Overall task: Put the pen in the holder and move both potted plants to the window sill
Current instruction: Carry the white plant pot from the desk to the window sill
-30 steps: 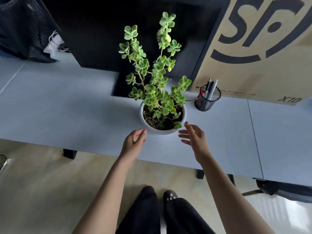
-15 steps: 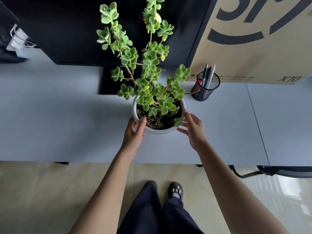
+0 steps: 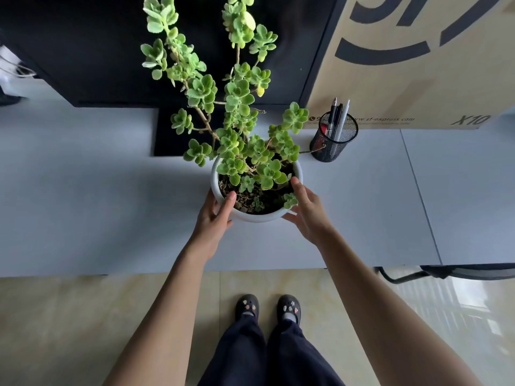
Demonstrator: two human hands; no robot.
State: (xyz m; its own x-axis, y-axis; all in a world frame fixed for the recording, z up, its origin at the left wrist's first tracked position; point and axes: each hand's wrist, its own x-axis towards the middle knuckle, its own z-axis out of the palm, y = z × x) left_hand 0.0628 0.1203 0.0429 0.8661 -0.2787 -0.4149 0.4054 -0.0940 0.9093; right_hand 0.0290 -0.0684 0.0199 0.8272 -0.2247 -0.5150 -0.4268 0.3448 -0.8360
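A tall green plant in a round white pot [image 3: 252, 216] stands on the pale grey desk [image 3: 83, 204]. My left hand [image 3: 213, 215] grips the pot's left rim, thumb over the edge onto the soil. My right hand [image 3: 306, 211] clasps the right rim, thumb on top. To the right of the pot stands a black mesh pen holder [image 3: 333, 140] with several pens [image 3: 338, 118] upright in it. Only this one potted plant is in view; no window sill shows.
A large cardboard box [image 3: 418, 65] leans at the back right, just behind the holder. A black panel [image 3: 97, 51] fills the back. A chair base [image 3: 446, 271] pokes out under the desk's right end. My feet stand on the tiled floor [image 3: 69, 330] below.
Both hands went forward from just short of the pot to its rim and closed on it. The view has drawn closer to the desk.
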